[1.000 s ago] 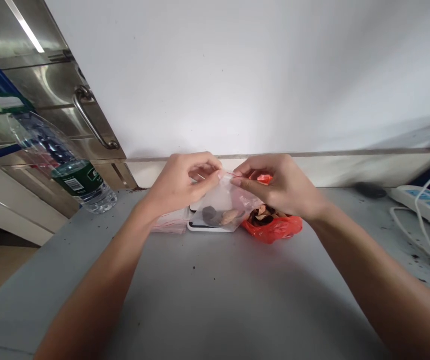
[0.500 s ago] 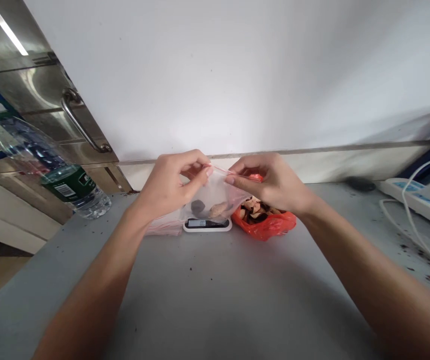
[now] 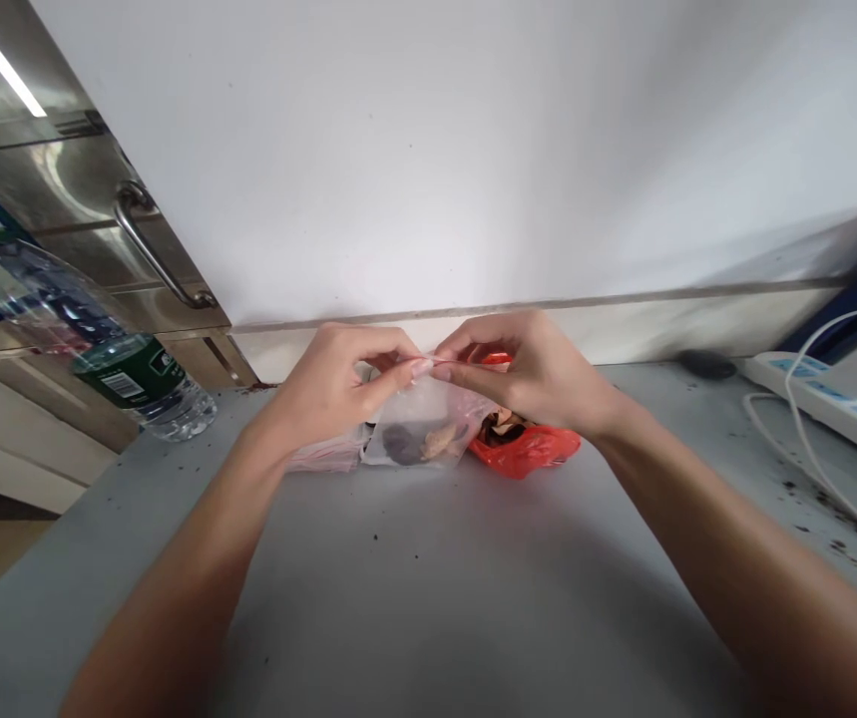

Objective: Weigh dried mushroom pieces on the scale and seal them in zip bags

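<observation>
Between my hands hangs a small clear zip-lock bag (image 3: 419,409) with a red line along its top edge. Dark and tan dried pieces (image 3: 439,439) lie at its bottom. My left hand (image 3: 345,374) pinches the top edge between thumb and fingers. Close beside it, my right hand (image 3: 533,369) pinches the same edge, the fingertips of both hands almost meeting. Behind the bag, the small white scale (image 3: 369,454) is mostly covered. At its left lies a stack of flat zip-lock bags (image 3: 323,454). On the right sits a red plastic bag (image 3: 529,457) holding dried brown pieces (image 3: 499,427).
A large plastic water bottle (image 3: 140,374) with a green label stands at the left. At the right are a white power strip (image 3: 832,389), a white cable (image 3: 794,429) and a dark object (image 3: 706,364). A white wall (image 3: 435,179) rises behind the grey table (image 3: 413,618).
Both hands have come down slightly, and my right hand has moved in toward my left. The bag has dropped with them and now hides the scale's display.
</observation>
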`<action>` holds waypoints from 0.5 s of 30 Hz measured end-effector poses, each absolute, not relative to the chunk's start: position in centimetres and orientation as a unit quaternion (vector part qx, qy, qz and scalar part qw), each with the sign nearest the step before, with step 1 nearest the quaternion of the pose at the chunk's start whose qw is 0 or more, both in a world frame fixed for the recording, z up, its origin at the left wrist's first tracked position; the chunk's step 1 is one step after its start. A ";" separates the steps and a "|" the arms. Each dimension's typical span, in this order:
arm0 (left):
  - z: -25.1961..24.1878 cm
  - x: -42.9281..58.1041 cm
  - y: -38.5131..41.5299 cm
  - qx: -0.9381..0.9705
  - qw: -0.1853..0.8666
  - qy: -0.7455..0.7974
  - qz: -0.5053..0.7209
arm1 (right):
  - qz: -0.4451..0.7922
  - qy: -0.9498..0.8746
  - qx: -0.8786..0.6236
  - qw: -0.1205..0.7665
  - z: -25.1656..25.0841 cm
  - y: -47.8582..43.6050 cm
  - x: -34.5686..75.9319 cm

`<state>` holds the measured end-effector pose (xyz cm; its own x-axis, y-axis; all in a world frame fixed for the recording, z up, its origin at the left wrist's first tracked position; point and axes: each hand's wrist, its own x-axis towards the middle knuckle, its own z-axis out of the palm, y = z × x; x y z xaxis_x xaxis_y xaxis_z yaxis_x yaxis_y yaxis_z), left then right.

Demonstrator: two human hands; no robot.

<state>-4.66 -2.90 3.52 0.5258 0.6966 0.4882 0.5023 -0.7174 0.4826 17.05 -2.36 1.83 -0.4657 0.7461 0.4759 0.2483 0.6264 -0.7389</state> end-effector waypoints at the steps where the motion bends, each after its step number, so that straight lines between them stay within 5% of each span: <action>1: 3.6 -4.6 -3.0 0.864 0.137 0.349 0.335 | 0.298 -0.804 -0.314 0.408 1.8 -2.3 17.1; 15: 5.3 -6.6 -2.5 0.877 0.101 0.373 0.285 | 0.218 -0.843 -0.372 0.321 2.5 -0.3 21.5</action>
